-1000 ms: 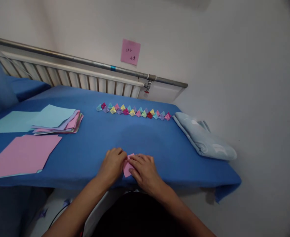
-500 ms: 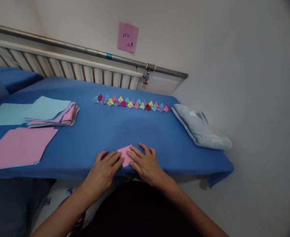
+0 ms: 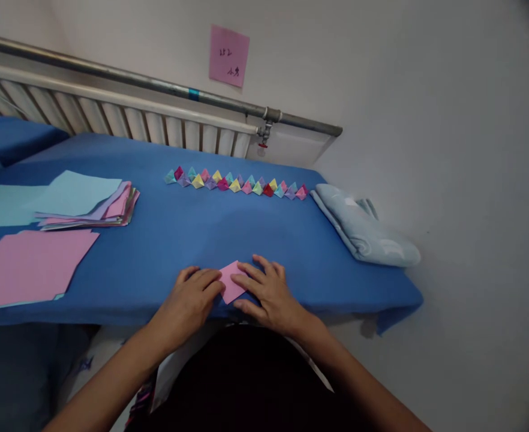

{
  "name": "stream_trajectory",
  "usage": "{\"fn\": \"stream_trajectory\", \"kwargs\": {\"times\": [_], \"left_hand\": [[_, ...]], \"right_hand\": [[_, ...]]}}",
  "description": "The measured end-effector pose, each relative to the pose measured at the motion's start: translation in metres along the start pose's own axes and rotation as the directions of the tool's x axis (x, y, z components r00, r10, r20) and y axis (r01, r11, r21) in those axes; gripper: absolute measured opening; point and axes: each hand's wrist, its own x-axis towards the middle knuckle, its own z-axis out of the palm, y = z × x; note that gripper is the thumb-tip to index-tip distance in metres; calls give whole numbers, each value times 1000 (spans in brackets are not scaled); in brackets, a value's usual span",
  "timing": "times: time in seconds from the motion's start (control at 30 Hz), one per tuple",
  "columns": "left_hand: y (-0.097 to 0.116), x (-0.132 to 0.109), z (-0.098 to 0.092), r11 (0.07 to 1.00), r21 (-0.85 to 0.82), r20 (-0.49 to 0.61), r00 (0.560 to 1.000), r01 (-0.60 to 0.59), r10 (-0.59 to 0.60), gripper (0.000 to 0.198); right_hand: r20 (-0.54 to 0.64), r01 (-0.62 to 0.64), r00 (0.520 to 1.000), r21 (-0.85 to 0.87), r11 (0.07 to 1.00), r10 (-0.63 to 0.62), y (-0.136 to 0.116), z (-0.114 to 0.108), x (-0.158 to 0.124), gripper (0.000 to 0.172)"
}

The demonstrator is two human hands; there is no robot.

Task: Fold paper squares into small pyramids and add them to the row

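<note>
A small folded piece of pink paper (image 3: 232, 283) lies on the blue cloth near the front edge, between my hands. At its left edge, my left hand (image 3: 192, 303) has thumb and forefinger closed together on the paper. My right hand (image 3: 268, 294) rests over the paper's right side with its fingers spread, fingertips on the upper surface and thumb off the near corner. Beyond the hands stretches a zigzag double row of small folded paper pieces (image 3: 235, 185) in pink, yellow, blue, purple and red.
To the left lie a stack of coloured paper sheets (image 3: 80, 195) and larger pink sheets (image 3: 35, 264). A folded light-blue blanket (image 3: 366, 228) sits at the right end of the blue-covered surface (image 3: 165, 240). A radiator (image 3: 134, 123) and pipe run along the wall, below a pink note (image 3: 229, 55).
The view has shifted slightly. My right thumb has moved off the paper's near edge, and more of the pink paper shows between my hands.
</note>
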Motion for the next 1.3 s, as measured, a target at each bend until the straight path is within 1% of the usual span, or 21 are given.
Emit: {"fn": "stream_trajectory", "kwargs": {"times": [0.1, 0.23, 0.53, 0.7, 0.83, 1.0, 1.1, 1.2, 1.3], "left_hand": [[-1, 0, -2, 998, -54, -8, 1000, 17, -18, 31], [-5, 8, -9, 997, -82, 36, 999, 9, -6, 28], [-15, 16, -12, 994, -104, 99, 995, -18, 29, 26], [-16, 20, -12, 996, -76, 112, 992, -53, 61, 26], [-15, 20, -9, 995, -27, 72, 992, -100, 102, 23], [-14, 15, -2, 992, 3, -24, 992, -124, 124, 22], [-14, 13, 2, 992, 5, -82, 989, -126, 126, 22], [-15, 13, 5, 991, 15, -108, 986, -130, 131, 21], [-15, 13, 6, 992, 16, -116, 985, -129, 130, 22]], "right_hand": [[-62, 10, 998, 84, 996, -5, -4, 6, -2, 39], [-99, 20, 995, 161, 987, -4, -3, 12, -1, 35], [-173, 71, 984, 237, 969, -30, 1, 11, 0, 28], [-181, 91, 982, 209, 974, -53, 1, 11, 0, 28], [-190, 108, 979, 164, 981, -76, 2, 15, 0, 36], [-202, 96, 977, 128, 987, -69, 0, 17, -1, 33], [-202, 99, 977, 116, 988, -74, -2, 16, -1, 36], [-222, 86, 973, 116, 989, -59, -5, 16, -1, 40], [-244, 66, 969, 114, 991, -36, -9, 18, 1, 39]]}}
